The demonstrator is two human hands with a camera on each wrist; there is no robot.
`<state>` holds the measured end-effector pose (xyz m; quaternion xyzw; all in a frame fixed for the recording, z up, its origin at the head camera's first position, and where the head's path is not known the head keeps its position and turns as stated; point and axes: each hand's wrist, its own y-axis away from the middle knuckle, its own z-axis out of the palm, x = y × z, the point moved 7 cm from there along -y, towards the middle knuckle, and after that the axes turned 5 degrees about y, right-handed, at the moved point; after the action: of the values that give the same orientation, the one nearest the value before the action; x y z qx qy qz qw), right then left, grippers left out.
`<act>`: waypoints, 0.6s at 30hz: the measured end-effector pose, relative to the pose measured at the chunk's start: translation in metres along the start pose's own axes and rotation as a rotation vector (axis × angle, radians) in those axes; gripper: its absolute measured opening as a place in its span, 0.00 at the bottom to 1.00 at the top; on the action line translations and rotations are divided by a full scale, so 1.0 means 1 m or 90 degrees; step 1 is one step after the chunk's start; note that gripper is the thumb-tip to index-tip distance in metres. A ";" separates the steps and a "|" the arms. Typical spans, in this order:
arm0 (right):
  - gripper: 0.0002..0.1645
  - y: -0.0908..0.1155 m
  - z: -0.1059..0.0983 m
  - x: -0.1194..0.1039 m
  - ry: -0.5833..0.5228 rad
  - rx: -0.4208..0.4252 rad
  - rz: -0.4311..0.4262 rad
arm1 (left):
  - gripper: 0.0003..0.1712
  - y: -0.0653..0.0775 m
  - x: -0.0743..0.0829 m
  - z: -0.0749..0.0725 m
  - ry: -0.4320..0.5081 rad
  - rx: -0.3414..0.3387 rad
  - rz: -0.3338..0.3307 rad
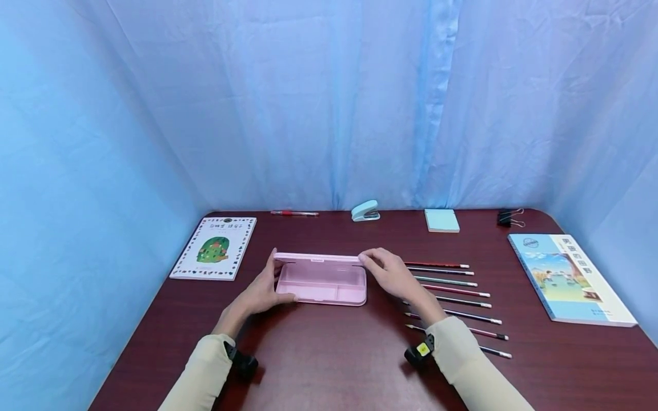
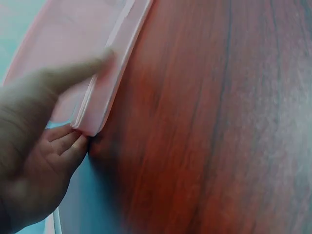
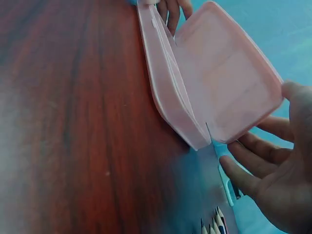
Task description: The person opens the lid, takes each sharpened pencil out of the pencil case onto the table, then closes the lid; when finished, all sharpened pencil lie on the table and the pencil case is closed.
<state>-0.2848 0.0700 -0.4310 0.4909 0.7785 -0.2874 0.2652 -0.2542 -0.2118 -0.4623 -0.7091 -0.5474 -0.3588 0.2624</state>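
A pink pencil case (image 1: 323, 293) lies on the table with its lid (image 3: 229, 73) raised; a divided tray shows inside and holds nothing. My left hand (image 1: 263, 291) grips the case's left end, its thumb (image 2: 80, 73) over the front edge and fingers round the side. At the right end, my right hand (image 1: 392, 274) holds the lid's corner, with the thumb on the lid's edge and the other fingers spread behind it in the right wrist view.
Several pencils (image 1: 454, 289) lie in a row on the right, partly under my right forearm. Two books (image 1: 213, 248) (image 1: 570, 279) flank the table (image 1: 329, 354). Along the back are a red pen (image 1: 295, 213), a stapler (image 1: 365, 210), sticky notes (image 1: 441, 220) and a binder clip (image 1: 509, 218).
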 end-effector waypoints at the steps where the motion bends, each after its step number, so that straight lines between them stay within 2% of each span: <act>1: 0.24 0.003 0.001 0.000 0.007 -0.013 -0.001 | 0.69 0.001 -0.001 -0.001 0.015 0.000 -0.015; 3: 0.25 0.007 0.004 0.000 0.012 -0.048 0.001 | 0.64 0.001 0.000 -0.005 0.044 0.004 -0.031; 5: 0.30 0.012 0.009 0.001 0.010 -0.088 0.005 | 0.58 0.001 0.001 -0.008 0.038 0.014 -0.042; 9: 0.43 0.019 0.019 0.004 0.000 -0.149 0.022 | 0.53 -0.001 0.006 -0.009 -0.044 0.013 -0.039; 13: 0.50 0.022 0.028 0.005 0.032 -0.156 0.033 | 0.53 -0.003 0.007 -0.003 -0.110 -0.006 -0.039; 18: 0.54 0.024 0.036 0.003 0.060 -0.132 0.035 | 0.54 -0.003 0.008 0.000 -0.138 -0.012 -0.028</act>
<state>-0.2598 0.0552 -0.4624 0.4948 0.8022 -0.1743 0.2853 -0.2556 -0.2064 -0.4560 -0.7339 -0.5848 -0.2906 0.1867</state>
